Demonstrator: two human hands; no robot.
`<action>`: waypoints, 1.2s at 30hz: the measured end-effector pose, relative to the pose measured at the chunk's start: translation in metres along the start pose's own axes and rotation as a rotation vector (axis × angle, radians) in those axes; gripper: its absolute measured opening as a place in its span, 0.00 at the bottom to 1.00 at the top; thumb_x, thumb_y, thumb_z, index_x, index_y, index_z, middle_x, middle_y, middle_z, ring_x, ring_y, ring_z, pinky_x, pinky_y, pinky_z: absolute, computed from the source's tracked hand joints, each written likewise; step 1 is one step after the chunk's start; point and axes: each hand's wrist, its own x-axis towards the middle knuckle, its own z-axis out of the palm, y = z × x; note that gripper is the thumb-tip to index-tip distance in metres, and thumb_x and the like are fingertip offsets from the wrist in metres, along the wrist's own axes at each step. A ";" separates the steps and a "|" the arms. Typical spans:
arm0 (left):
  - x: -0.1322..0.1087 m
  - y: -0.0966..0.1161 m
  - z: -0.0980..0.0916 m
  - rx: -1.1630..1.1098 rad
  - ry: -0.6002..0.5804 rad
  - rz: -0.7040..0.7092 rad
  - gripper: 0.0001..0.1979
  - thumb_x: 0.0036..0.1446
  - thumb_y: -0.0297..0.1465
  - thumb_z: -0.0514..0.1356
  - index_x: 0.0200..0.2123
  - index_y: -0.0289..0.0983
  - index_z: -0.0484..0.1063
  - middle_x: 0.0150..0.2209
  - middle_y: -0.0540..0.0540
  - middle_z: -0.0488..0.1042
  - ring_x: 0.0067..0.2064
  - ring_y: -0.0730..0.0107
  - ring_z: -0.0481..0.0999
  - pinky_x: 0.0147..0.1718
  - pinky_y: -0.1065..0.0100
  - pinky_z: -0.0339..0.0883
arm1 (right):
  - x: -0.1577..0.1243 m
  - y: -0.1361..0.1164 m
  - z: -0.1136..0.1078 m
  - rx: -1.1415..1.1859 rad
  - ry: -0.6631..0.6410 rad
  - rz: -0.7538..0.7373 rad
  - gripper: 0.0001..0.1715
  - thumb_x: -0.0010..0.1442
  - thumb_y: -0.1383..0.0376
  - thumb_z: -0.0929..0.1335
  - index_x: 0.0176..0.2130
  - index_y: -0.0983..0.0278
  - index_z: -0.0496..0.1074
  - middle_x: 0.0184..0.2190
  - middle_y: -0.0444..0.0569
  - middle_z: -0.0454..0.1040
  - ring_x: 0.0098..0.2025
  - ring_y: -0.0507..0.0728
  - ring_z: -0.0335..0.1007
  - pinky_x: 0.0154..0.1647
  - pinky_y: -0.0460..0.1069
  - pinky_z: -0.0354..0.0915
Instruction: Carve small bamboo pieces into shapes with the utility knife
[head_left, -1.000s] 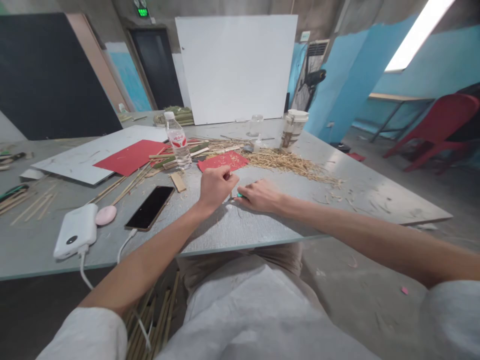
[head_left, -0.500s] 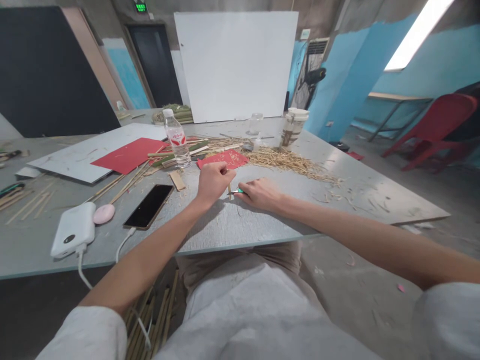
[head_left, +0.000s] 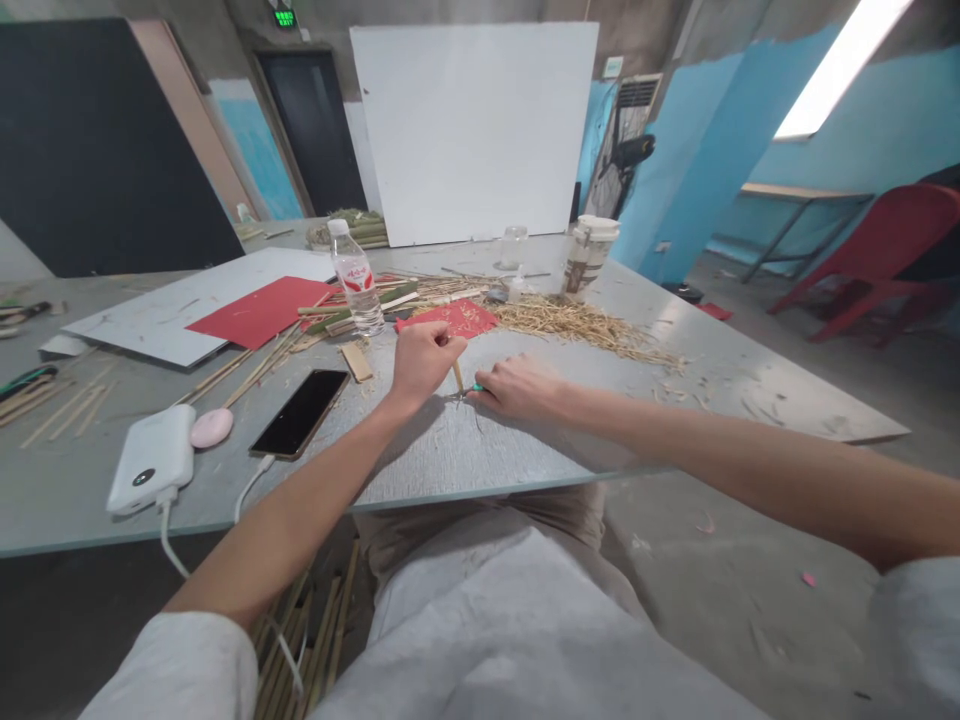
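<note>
A red chair (head_left: 874,245) stands before a blue wall (head_left: 915,110)

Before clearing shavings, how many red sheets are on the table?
2: one red sheet left of the bottle, partly over the flat white board; the other, strewn with shavings, beyond the left hand. More could be hidden.

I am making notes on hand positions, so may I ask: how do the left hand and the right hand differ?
The left hand grips a thin stick, while the right hand grips a green-handled tool. The left hand is higher above the table; the right hand is low, close to its surface. Both are bare, and the things they hold are close together.
</note>
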 end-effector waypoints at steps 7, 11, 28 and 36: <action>0.012 -0.025 -0.010 -0.162 0.088 -0.185 0.21 0.51 0.25 0.63 0.16 0.40 0.54 0.18 0.55 0.50 0.24 0.75 0.49 0.25 0.65 0.43 | 0.001 0.002 0.003 0.068 0.038 0.007 0.36 0.79 0.41 0.59 0.44 0.63 0.83 0.34 0.60 0.84 0.35 0.65 0.78 0.35 0.55 0.52; 0.017 -0.035 -0.011 -0.324 0.166 -0.291 0.19 0.54 0.28 0.62 0.17 0.40 0.54 0.18 0.56 0.49 0.22 0.77 0.46 0.23 0.67 0.40 | -0.003 0.007 0.010 0.155 0.145 0.106 0.30 0.78 0.43 0.61 0.47 0.61 0.80 0.37 0.57 0.85 0.34 0.62 0.76 0.33 0.54 0.47; 0.016 -0.028 -0.004 -0.747 0.146 -0.242 0.21 0.56 0.38 0.71 0.21 0.40 0.63 0.19 0.57 0.57 0.20 0.79 0.55 0.20 0.72 0.47 | 0.027 0.060 -0.039 1.191 0.188 0.249 0.21 0.67 0.49 0.73 0.32 0.63 0.77 0.21 0.48 0.74 0.23 0.54 0.64 0.24 0.50 0.60; 0.007 -0.023 0.002 -0.822 -0.073 -0.197 0.22 0.47 0.42 0.81 0.40 0.38 0.80 0.32 0.49 0.78 0.30 0.73 0.73 0.26 0.71 0.65 | 0.027 0.062 0.002 1.591 0.182 0.032 0.21 0.59 0.49 0.80 0.32 0.62 0.76 0.20 0.42 0.71 0.22 0.50 0.57 0.24 0.48 0.57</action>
